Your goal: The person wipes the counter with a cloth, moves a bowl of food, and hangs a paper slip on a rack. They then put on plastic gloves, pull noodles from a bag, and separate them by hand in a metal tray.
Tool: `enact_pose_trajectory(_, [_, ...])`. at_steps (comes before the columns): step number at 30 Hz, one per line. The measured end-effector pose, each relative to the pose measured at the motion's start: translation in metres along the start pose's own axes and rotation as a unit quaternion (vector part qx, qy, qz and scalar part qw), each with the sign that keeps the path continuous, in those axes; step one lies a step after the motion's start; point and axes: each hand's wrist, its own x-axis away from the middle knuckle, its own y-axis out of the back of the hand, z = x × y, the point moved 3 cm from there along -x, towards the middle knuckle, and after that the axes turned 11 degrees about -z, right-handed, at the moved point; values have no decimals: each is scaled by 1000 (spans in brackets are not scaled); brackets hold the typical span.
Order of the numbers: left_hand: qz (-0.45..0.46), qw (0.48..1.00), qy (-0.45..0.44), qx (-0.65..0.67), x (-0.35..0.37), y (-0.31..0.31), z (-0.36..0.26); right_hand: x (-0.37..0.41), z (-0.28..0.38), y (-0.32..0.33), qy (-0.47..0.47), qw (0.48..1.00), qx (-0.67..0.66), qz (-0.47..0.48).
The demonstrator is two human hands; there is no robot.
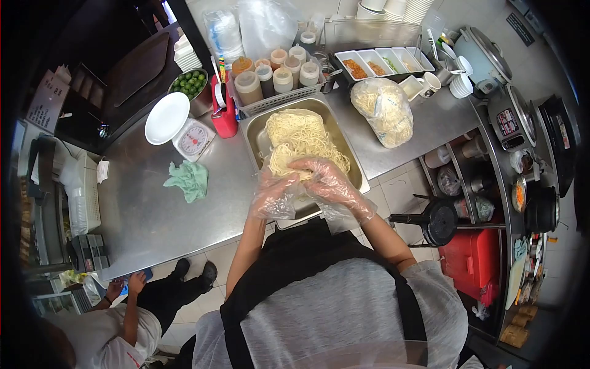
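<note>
Green cloth (187, 181) lies on the steel counter (138, 221), near the scale (194, 141). Metal tray (259, 140) stands further right. Left hand (276, 195), gloved, is part-closed, fingers curled on noodles (301, 132) inside the tray. Right hand (332, 183), gloved, likewise curls on noodles, beside the left. Plastic bag (384, 114) sits right of the tray.
</note>
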Motion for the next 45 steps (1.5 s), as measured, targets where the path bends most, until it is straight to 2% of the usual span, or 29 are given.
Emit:
enact_pose_trajectory(4, [6, 997, -54, -53, -1, -6, 1, -2, -1, -3, -62, 998, 0, -25])
enact_pose_trajectory(7, [-33, 988, -82, -129, 1, -12, -5, -5, 2, 4, -64, 996, 45, -50])
enact_pose_trajectory(10, [-55, 966, -114, -223, 2, -8, -11, -2, 6, 10, -19, 990, 110, -89])
enact_pose_trajectory(11, [-59, 956, -128, -256, 2, -5, -12, -3, 9, 11, -19, 994, 73, -74])
enact_pose_trajectory(14, [-40, 964, -165, -205, -7, 8, 2, -4, 19, 15, -32, 999, -8, -29])
enact_pose_trajectory(16, [-55, 925, -182, -328, -13, 8, 3, -3, 20, 18, -52, 999, -15, 2])
enact_pose_trajectory(17, [-63, 900, -189, -388, -14, 7, 3, -2, 22, 18, -74, 997, -10, -22])
enact_pose_trajectory(20, [-1, 872, -258, -416, -6, -10, -5, -3, 20, 17, -121, 990, -6, -67])
enact_pose_trajectory(25, [81, 932, -163, -315, 2, -11, -27, -11, 15, 34, -130, 989, 14, -65])
enact_pose_trajectory(28, [83, 973, -124, -178, 3, -14, -27, -15, 24, 32, -91, 977, 191, -32])
enact_pose_trajectory(29, [79, 983, -116, -119, 2, -13, -25, -16, 23, 26, -62, 982, 174, -24])
enact_pose_trajectory(31, [57, 942, -198, -264, -7, -13, -25, -16, 16, 12, -4, 990, 141, -8])
enact_pose_trajectory(32, [46, 911, -236, -334, -10, -13, -27, -9, 14, 9, 24, 988, 144, -51])
enact_pose_trajectory(35, [14, 968, -147, -202, -11, -11, -29, -7, 16, 14, 8, 995, 98, -31])
enact_pose_trajectory(38, [-37, 928, -157, -335, -11, -1, -20, -15, 11, 23, -113, 993, -6, 40])
enact_pose_trajectory(41, [-66, 909, -194, -363, -20, 10, -5, -11, 15, 30, -63, 990, 121, -43])
enact_pose_trajectory(44, [-62, 931, -157, -323, -17, 5, -13, -15, 34, 22, -27, 992, 34, -115])
enact_pose_trajectory(45, [-78, 937, -160, -302, -18, 9, -14, -15, 37, 21, -11, 992, 64, -107])
